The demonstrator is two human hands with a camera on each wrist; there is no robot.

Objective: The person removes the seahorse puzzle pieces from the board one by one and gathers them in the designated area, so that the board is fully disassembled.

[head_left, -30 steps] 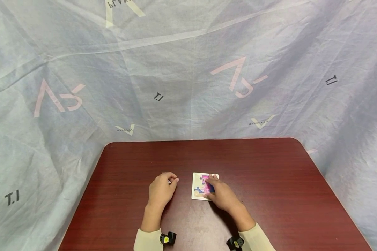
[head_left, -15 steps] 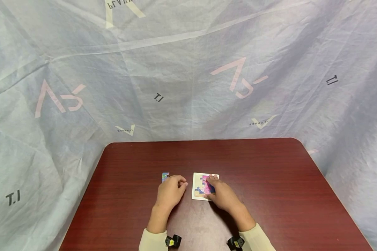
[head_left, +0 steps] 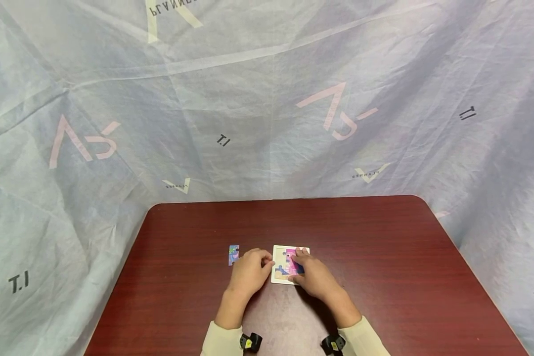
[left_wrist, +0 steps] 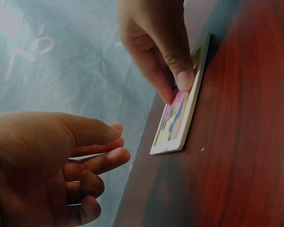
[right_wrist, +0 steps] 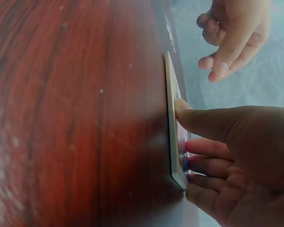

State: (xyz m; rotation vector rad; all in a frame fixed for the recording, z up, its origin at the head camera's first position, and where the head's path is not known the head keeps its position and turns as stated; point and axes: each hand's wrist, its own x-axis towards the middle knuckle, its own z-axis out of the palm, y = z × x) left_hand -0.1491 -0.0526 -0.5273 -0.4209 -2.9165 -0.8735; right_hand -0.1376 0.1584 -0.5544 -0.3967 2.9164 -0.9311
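A small jigsaw puzzle board (head_left: 273, 277) with a white frame lies flat on the table, partly filled with pink and blue pieces; bare beige shows at its left side. My right hand (head_left: 316, 277) rests on its right part, the thumb on the near frame edge and the fingertips on the face, hiding some of the picture. Just left of the board hovers my left hand (head_left: 251, 271), thumb and forefinger close together. No object shows between those fingers in the left wrist view. A loose blue-and-green puzzle piece (head_left: 233, 254) lies on the table beyond and left of that hand.
The dark red wooden table (head_left: 382, 247) extends on all sides of the board. Behind it and along both sides hangs a grey printed cloth (head_left: 249, 99). Each wrist wears a small black camera, such as the left wrist camera (head_left: 250, 342).
My left hand has moved right from over the loose puzzle piece to the board's left edge, uncovering that piece. My right hand has stayed on the board.
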